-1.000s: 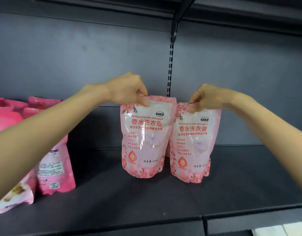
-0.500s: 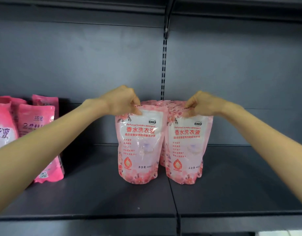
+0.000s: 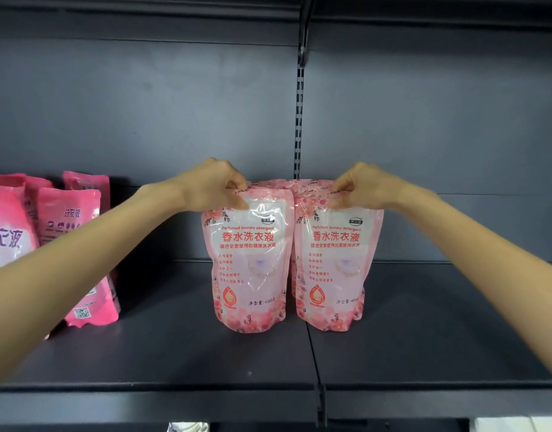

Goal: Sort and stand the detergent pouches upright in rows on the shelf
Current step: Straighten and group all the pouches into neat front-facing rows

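Two pale pink flowered detergent pouches stand upright side by side on the dark shelf [image 3: 424,344]. My left hand [image 3: 217,185] pinches the top edge of the left pouch [image 3: 249,263]. My right hand [image 3: 359,187] pinches the top edge of the right pouch [image 3: 335,266]. Behind them the tops of more pale pink pouches [image 3: 284,183] show; how many stand there is hidden.
A group of darker pink pouches [image 3: 78,254] stands at the left end of the shelf, partly behind my left forearm. A slotted upright [image 3: 298,120] runs up the back panel. A seam [image 3: 313,353] splits the shelf board just under the right pouch.
Both pouches have come down from a slight tilt and now stand straight and level on the shelf, closer to the pouches behind. The view has shifted left and up.
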`<action>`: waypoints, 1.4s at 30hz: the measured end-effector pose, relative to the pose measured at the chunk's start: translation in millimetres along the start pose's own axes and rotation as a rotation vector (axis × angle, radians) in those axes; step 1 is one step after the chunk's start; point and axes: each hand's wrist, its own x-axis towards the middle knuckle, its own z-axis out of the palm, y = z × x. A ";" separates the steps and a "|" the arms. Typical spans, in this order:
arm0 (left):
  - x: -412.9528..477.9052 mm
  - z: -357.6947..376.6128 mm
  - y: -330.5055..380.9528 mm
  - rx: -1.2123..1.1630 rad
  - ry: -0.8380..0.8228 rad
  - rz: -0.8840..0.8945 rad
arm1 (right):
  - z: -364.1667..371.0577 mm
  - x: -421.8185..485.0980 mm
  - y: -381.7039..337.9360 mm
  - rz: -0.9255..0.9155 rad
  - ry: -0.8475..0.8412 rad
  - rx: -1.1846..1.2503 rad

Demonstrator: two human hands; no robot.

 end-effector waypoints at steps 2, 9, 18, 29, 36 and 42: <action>-1.3 1.2 1.8 -0.021 0.000 -0.004 | -0.5 -1.2 0.4 -0.007 -0.007 -0.009; -4.2 6.2 4.1 -0.002 0.063 -0.050 | 1.5 -8.7 0.2 -0.012 0.000 0.008; -29.2 17.2 13.4 0.220 0.283 -0.086 | 14.8 -30.1 -15.9 -0.070 0.219 -0.199; -94.1 50.4 -9.2 0.519 0.278 -0.195 | 67.9 -64.9 -18.1 -0.150 0.334 -0.560; -128.3 53.7 -28.6 0.566 0.255 -0.293 | 92.5 -84.2 -36.3 -0.151 0.390 -0.593; -152.4 40.7 -51.6 0.604 0.253 -0.279 | 120.6 -82.2 -72.9 -0.139 0.345 -0.583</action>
